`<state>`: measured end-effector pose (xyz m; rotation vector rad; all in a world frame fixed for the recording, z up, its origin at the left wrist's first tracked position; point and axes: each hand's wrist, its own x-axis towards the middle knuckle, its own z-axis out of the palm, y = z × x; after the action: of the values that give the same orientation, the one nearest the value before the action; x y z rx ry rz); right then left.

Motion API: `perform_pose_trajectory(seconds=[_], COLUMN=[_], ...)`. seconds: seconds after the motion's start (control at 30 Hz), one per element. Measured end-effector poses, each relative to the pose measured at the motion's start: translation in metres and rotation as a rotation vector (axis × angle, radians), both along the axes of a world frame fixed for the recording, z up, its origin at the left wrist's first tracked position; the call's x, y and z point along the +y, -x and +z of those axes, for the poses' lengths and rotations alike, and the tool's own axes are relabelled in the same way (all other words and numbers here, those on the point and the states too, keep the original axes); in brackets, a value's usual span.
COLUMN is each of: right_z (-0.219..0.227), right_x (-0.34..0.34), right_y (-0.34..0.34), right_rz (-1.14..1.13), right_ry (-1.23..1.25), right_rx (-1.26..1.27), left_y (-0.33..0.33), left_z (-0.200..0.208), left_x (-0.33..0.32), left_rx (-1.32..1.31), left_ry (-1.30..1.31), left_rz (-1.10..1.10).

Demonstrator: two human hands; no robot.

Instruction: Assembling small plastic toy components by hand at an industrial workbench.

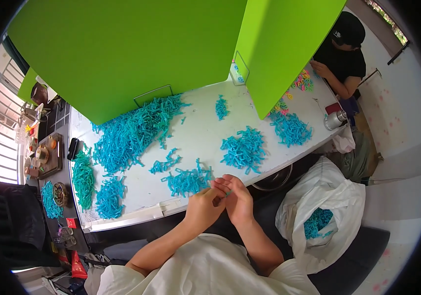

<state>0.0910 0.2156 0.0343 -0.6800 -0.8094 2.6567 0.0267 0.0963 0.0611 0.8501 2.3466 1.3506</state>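
My left hand (205, 209) and my right hand (239, 199) meet just off the front edge of a white table (198, 132). Their fingers are bent together in a pinch, fingertips touching; whatever they hold is too small or hidden to name. Right beyond them lies a small heap of blue plastic strip-like pieces (187, 182). A rounder blue heap (243, 149) sits to the right, and a large blue pile (134, 132) spreads at the far left. Smaller blue clusters (165, 161) lie between.
Green panels (136, 49) stand along the table's back. At the right, a co-worker (343, 59) sits near multicoloured pieces (303, 81) and a metal bottle (336, 120). A white sack (289, 211) with blue pieces stands at my right. A tray (50, 157) lies on the left side table.
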Motion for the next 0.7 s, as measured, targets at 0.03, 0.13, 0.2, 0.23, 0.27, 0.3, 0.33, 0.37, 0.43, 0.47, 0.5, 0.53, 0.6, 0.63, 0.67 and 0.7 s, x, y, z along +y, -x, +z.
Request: perform_pose_trajectory(seconds=[0.03,0.13,0.2,0.23,0.27,0.3,0.33,0.37,0.43,0.47,0.5,0.53,0.6,0.63,0.67,0.7], right_z=[0.001,-0.018,-0.029,-0.029,-0.028,-0.026,-0.024,-0.024,-0.024,-0.026,-0.027,-0.025,-0.025,-0.025,-0.025,-0.026], right_x=[0.0,0.007,0.01,0.011,0.014,0.019,0.024,0.027,0.037,0.04,0.039,0.039,0.04,0.04,0.04,0.04], right_y=[-0.003,-0.02,-0.027,-0.028,-0.029,-0.03,-0.03,-0.032,-0.037,-0.039,-0.042,-0.043,-0.046,-0.048,-0.049,-0.05], right_rz=[0.005,0.04,0.012,-0.012,-0.016,-0.095,-0.172,-0.172,-0.231,-0.221,-0.22,-0.204,-0.188,-0.169,-0.148,-0.148], right_ry=[-0.11,-0.192,-0.213,-0.236,-0.234,-0.253,-0.272,-0.272,-0.262,-0.265,-0.269,-0.256,-0.244,-0.228,-0.212,-0.211], right_rx=[-0.111,-0.299,-0.288,-0.278,-0.278,-0.306,-0.334,-0.333,-0.323,-0.302,-0.299,-0.315,-0.331,-0.324,-0.316,-0.316], left_y=[0.0,0.003,0.005,0.008,0.013,0.024,0.036,0.048,0.068,0.076,0.081,0.083,0.086,0.087,0.088,0.089], left_z=[-0.002,-0.004,-0.012,-0.012,-0.012,-0.012,-0.009,-0.011,-0.029,-0.039,-0.049,-0.054,-0.063,-0.067,-0.071,-0.074], left_x=[0.0,0.006,0.012,0.015,0.019,0.025,0.032,0.042,0.063,0.073,0.08,0.086,0.094,0.096,0.098,0.098], left_rx=[0.035,0.057,0.074,0.09,0.091,0.028,-0.034,0.01,0.053,0.104,0.154,0.155,0.145,0.145,0.133,0.12], left_ry=[0.014,0.033,0.018,0.002,0.003,0.017,0.03,0.064,0.095,0.139,0.182,0.179,0.248,0.248,0.209,0.17], left_rz=[0.032,0.063,0.013,-0.033,-0.037,-0.052,-0.065,-0.013,0.038,0.054,0.071,0.067,0.072,0.068,0.061,0.056])
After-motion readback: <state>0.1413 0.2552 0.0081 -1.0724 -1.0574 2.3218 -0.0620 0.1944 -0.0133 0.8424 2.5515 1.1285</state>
